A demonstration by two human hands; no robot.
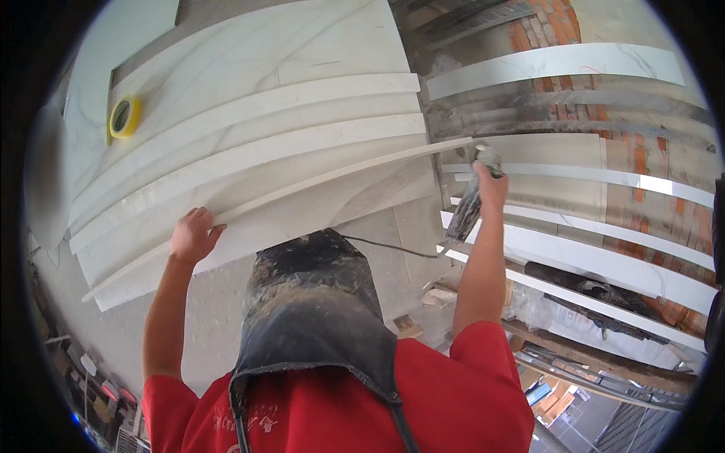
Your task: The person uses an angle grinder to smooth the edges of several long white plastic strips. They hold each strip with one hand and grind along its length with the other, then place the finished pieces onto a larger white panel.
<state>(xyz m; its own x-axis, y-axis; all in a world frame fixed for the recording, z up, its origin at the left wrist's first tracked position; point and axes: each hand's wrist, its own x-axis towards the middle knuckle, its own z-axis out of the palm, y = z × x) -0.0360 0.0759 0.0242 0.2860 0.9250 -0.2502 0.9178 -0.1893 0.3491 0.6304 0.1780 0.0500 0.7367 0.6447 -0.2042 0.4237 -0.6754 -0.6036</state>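
My left hand (194, 235) presses flat on a long narrow white stone strip (332, 177) lying on top of a stack of white marble-look slabs (249, 128). My right hand (491, 185) grips a dusty corded power tool (472, 192), an angle grinder by its shape, held at the strip's right end. Its black cord (385, 247) runs back toward my body. A dirty black apron (313, 302) over a red shirt fills the lower middle.
A roll of yellow tape (124, 117) lies on the slabs at the upper left. To the right, several white strips (596, 249) lean against a brick wall (642, 162). Wooden battens and debris (596, 362) lie at the lower right.
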